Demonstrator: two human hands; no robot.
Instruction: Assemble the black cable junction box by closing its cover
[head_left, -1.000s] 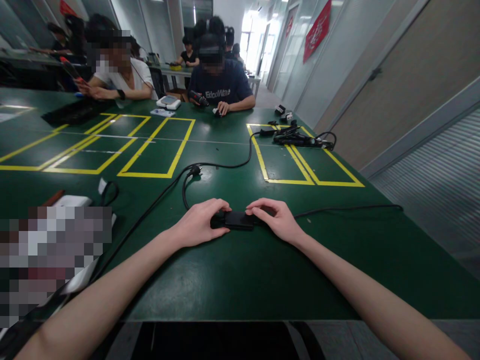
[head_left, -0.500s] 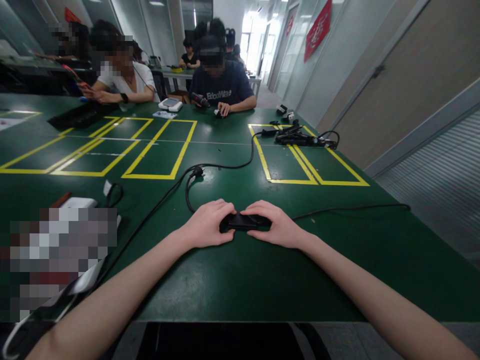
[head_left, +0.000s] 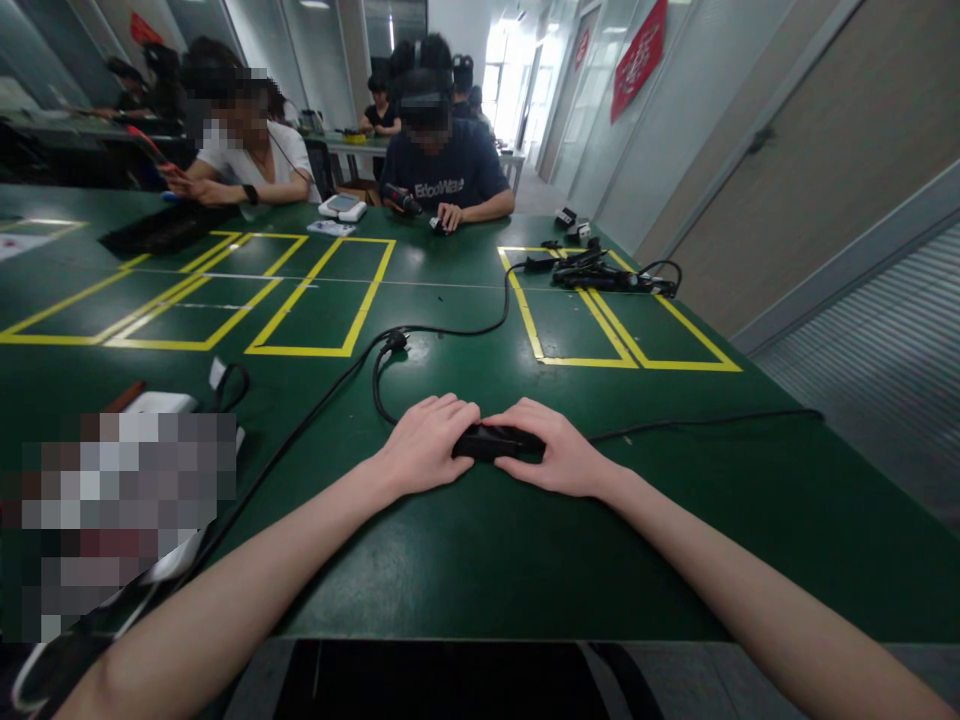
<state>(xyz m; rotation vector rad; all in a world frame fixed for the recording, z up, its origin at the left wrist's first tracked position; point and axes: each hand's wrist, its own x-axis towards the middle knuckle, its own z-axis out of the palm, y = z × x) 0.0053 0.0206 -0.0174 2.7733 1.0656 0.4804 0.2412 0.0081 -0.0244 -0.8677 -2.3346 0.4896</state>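
A black power adapter (head_left: pixel 493 443) lies on the green table in front of me, long side across. My left hand (head_left: pixel 427 445) is closed round its left end, fingers over the far edge and thumb along the near one. My right hand (head_left: pixel 559 447) grips the right end the same way. From the left a thick black cord with a plug (head_left: pixel 395 343) curls behind my left hand. A thinner black cable (head_left: pixel 705 418) runs off to the right from beside my right hand. Both ends of the adapter are partly hidden by my palms.
Another black cable (head_left: pixel 450 330) crosses the table to a heap of black adapters and cords (head_left: pixel 600 270). Yellow tape (head_left: pixel 300 351) marks rectangles on the tabletop. At left is a blurred-out item beside a white box (head_left: pixel 161 403). Across the table a person (head_left: pixel 446 170) holds a power drill (head_left: pixel 401 200).
My left hand has slid slightly right and closed more snugly on the adapter's left end. My right hand stays nearly in place.
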